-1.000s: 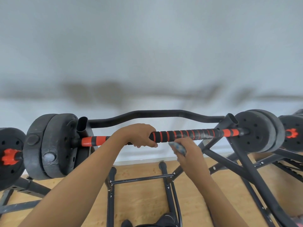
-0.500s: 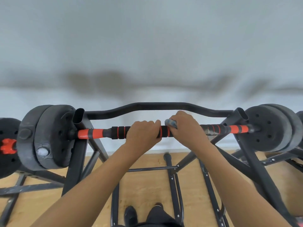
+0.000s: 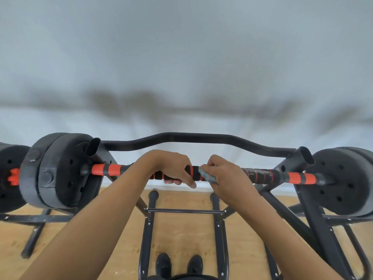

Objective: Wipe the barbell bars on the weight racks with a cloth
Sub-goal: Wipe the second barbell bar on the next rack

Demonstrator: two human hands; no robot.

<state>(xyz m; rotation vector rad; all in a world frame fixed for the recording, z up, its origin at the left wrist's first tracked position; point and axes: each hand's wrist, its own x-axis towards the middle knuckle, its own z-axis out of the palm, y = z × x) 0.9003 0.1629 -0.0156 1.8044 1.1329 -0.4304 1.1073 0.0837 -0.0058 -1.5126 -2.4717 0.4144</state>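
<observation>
Pale wall (image 3: 181,57), wood floor (image 3: 181,235). Left hand (image 3: 169,168) clenched round loaded barbell bar (image 3: 260,174): likely heavy, rigid; best held mid-grip. Right hand (image 3: 230,176) pinches soft cloth (image 3: 207,175) against it.

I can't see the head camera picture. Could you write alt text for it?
A person's left hand grips a black-and-orange barbell bar resting on a black rack, while the right hand holds a blue-grey cloth against it. Dark weight plates sit at both ends; a wooden floor and the person's shoes show below.
</observation>
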